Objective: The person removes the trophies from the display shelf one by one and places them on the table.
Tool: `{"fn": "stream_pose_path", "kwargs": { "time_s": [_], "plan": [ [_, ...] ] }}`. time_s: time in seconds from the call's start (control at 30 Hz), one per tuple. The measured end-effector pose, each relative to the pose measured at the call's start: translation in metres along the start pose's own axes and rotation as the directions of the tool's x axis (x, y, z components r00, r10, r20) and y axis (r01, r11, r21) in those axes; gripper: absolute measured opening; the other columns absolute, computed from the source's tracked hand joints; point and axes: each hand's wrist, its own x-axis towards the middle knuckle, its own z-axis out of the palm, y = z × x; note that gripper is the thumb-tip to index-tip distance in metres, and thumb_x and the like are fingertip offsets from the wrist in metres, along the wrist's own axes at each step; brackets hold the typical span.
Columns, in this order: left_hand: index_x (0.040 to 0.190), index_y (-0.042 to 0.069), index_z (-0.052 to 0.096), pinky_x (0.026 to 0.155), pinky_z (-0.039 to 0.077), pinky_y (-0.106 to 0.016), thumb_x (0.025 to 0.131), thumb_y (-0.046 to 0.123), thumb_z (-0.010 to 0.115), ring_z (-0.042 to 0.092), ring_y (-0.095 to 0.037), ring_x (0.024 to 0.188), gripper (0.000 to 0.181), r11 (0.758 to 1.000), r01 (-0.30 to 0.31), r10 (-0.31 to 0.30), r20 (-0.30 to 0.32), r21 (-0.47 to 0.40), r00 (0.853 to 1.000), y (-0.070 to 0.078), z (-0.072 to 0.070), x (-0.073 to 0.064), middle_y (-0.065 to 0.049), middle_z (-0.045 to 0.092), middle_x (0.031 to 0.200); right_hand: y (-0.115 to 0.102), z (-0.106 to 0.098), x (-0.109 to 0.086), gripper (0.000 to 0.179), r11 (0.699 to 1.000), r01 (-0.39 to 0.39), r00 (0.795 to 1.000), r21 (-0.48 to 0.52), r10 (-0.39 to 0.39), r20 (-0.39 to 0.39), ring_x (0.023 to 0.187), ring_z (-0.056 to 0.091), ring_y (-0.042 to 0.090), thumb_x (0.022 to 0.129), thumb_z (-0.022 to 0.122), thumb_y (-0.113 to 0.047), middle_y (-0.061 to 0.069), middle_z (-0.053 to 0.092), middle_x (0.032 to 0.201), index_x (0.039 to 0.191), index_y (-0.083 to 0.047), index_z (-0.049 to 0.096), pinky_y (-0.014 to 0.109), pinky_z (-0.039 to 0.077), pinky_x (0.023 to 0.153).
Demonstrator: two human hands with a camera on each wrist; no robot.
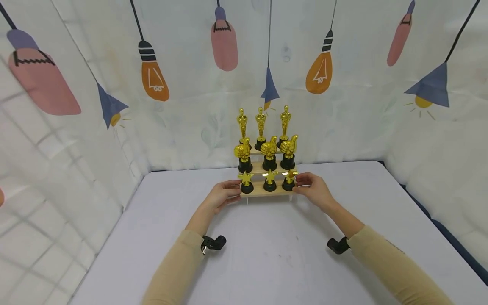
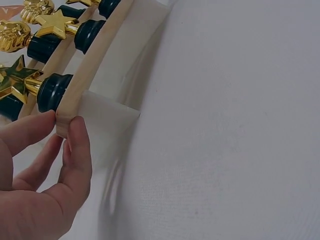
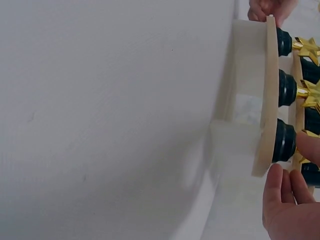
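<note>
A small wooden tiered display stand (image 1: 280,192) with clear supports holds gold trophies on black bases. My left hand (image 1: 221,195) pinches the left end of its lowest board, thumb above and fingers under in the left wrist view. At the board's other end, my right hand (image 1: 314,191) holds the right star trophy (image 3: 285,142); the thumb lies across its star and a fingertip is beside its base. Other star trophies (image 1: 270,181) share that board. Thumbs-up trophies (image 1: 269,152) line the middle board, and figure statuettes (image 1: 261,127) stand on the top one.
The stand is on a white-covered table (image 1: 259,254), near its back edge. Behind it hangs a pale backdrop (image 1: 183,131) printed with lamps and bulbs. A black wrist camera (image 1: 215,242) sits on the left wrist, and another (image 1: 338,245) on the right.
</note>
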Motion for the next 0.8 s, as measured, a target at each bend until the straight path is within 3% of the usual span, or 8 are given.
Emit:
{"fn": "stream_pose_path", "kwargs": {
  "time_s": [0.37,0.8],
  "plan": [
    [0.142,-0.006,0.055,0.095,0.057,-0.039,0.096,-0.005,0.066,0.066,-0.024,0.105,0.047,1.0,0.002,-0.002,0.007,-0.012,1.0,-0.002,-0.001,0.002,-0.022,0.058,0.134,0.001,0.003,0.009,0.049,0.999,-0.023,1.0,-0.034,0.024,0.011,0.124,0.057,0.037,0.091,0.079,-0.011,0.022,0.061,0.133,0.133,0.005,0.06,0.042,0.054,0.097],
    [0.142,-0.006,0.055,0.091,0.058,-0.036,0.096,-0.007,0.065,0.067,-0.021,0.101,0.048,1.0,0.001,-0.001,0.001,-0.031,1.0,-0.003,0.0,0.001,-0.02,0.059,0.13,0.0,0.011,0.013,0.061,0.995,-0.074,0.997,-0.063,0.076,0.033,0.126,0.054,0.038,0.091,0.081,-0.018,0.023,0.059,0.136,0.14,0.008,0.055,0.047,0.05,0.101]
  ]
}}
